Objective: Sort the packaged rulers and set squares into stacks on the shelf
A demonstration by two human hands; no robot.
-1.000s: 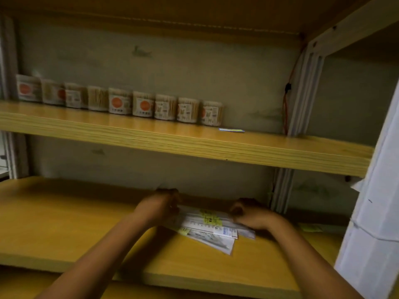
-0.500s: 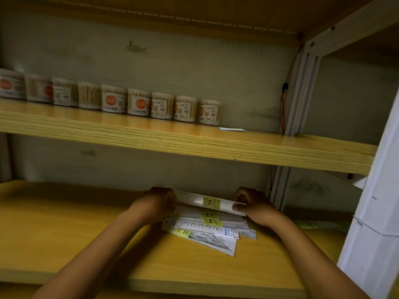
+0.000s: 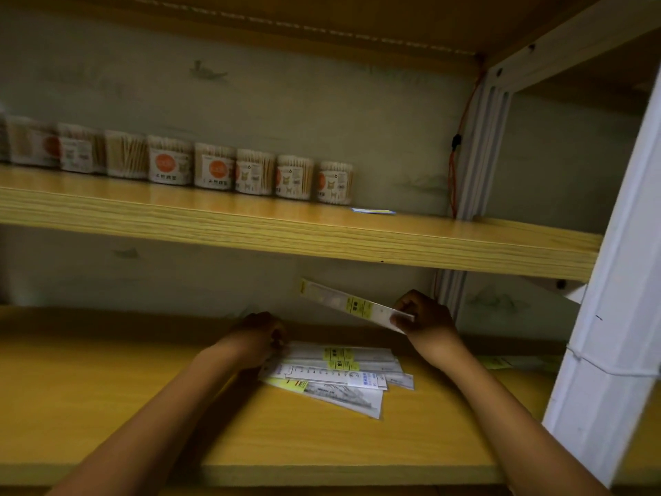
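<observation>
1. Since half a second ago, our right hand (image 3: 424, 316) has lifted one packaged ruler (image 3: 352, 304) clear of the pile, and our left hand (image 3: 255, 338) has let go of that ruler's far end and dropped to the pile's edge.
2. Nearest us, the lower shelf (image 3: 143, 417) carries both forearms reaching in from the front edge.
3. Just right of our left fingers lies the pile of packaged rulers and set squares (image 3: 336, 374), fanned loosely, with yellow labels showing on several packets.
4. Our left fingers are curled at the pile's left edge, touching the topmost packets; we cannot tell whether they pinch one.
5. Our right hand pinches the lifted ruler by its right end, thumb on the near face and fingers curled behind.
6. That ruler hangs above the pile, apart from it, tilted so its free end rises up and to the left of our right fingers.
7. Right of that hand, beyond the white upright (image 3: 608, 316), more yellow-labelled packets (image 3: 500, 361) lie on the same shelf.
8. Farther up, the upper shelf (image 3: 250, 227) holds a row of cotton swab tubs (image 3: 214, 166) along the back wall.
9. Right of the last tub lies a small flat card (image 3: 373, 210).
10. An orange cable (image 3: 453, 173) hangs down the rear corner post.
</observation>
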